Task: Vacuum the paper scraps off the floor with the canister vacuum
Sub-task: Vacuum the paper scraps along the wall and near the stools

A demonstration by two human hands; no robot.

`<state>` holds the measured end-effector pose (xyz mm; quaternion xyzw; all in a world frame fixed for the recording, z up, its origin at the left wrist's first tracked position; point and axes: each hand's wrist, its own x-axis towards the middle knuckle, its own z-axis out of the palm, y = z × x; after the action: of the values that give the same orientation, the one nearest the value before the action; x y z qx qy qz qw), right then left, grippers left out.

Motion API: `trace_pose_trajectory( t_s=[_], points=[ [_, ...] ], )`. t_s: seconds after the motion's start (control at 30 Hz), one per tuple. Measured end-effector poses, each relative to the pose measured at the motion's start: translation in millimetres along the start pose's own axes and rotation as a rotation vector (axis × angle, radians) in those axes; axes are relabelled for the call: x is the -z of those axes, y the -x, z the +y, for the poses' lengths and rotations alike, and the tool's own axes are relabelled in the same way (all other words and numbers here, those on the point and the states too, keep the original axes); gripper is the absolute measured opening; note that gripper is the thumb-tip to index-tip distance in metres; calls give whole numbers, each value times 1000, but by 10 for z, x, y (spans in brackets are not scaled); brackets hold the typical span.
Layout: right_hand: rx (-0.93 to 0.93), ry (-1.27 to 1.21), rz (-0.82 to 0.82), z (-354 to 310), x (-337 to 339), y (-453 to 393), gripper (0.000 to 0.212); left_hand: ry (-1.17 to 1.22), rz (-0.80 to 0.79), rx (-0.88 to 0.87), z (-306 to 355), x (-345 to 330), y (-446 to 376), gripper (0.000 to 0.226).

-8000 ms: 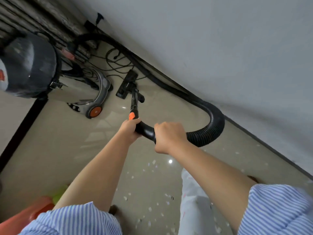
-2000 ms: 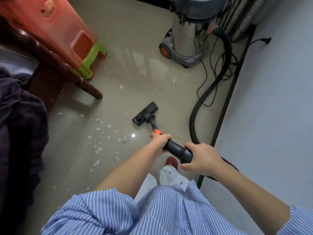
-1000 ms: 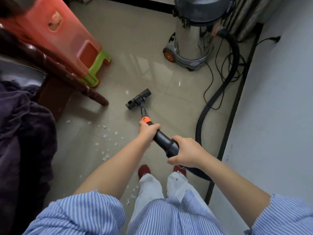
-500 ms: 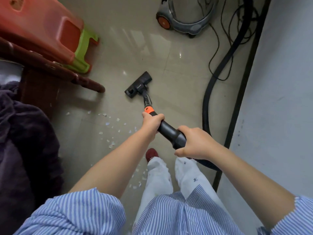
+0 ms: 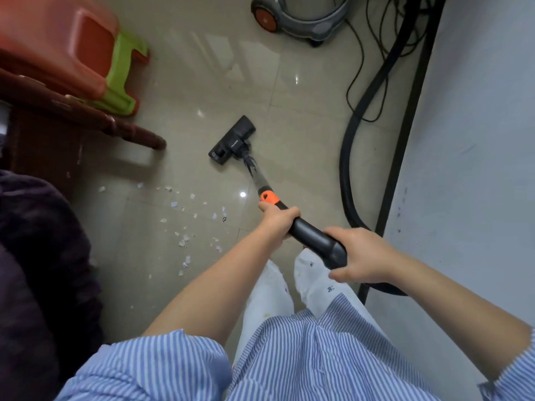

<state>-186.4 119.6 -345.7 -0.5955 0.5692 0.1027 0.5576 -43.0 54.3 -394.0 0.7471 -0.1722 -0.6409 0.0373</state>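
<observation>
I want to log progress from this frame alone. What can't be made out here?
Head view only:
- canister vacuum: its upper body is cut off by the top edge.
- hose: its near end is hidden behind the right hand.
- floor head: its underside is hidden.
- paper scraps: too small to count.

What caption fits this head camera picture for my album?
Both hands, left hand and right hand, grip the vacuum wand, floor head beyond the paper scraps.

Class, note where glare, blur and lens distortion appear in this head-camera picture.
Head view: ceiling-light glare spots on the glossy beige tiled floor; motion blur on the dark wooden furniture leg; wide-angle distortion leans the white wall.
</observation>
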Motion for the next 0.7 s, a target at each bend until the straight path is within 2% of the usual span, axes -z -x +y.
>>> trace_pose_trajectory(
  t_s=[0.17, 0.3, 0.43, 0.53, 0.63, 0.7],
  points=[
    [-71, -57, -105, 339, -232, 2, 50, 14, -96, 85, -290, -208, -129, 88],
    [-75, -39, -75, 418, -148, -223, 41, 64, -98, 65, -192, -206, -323, 79],
    [-35, -33, -17, 224, -5, -601, 36, 102, -11, 12, 93, 37, -562, 71],
    [-13, -111, -40, 0, 71, -813, 37, 160, 51, -35, 242, 249, -729, 69],
    [-20, -149, -107, -167, 31, -883, 38, 250, 92, 10, 241, 420, -812, 55],
    [-53, -121, -130, -182, -50, -873, 39, 328, 102, 64, 196, 460, -827, 26]
  ],
)
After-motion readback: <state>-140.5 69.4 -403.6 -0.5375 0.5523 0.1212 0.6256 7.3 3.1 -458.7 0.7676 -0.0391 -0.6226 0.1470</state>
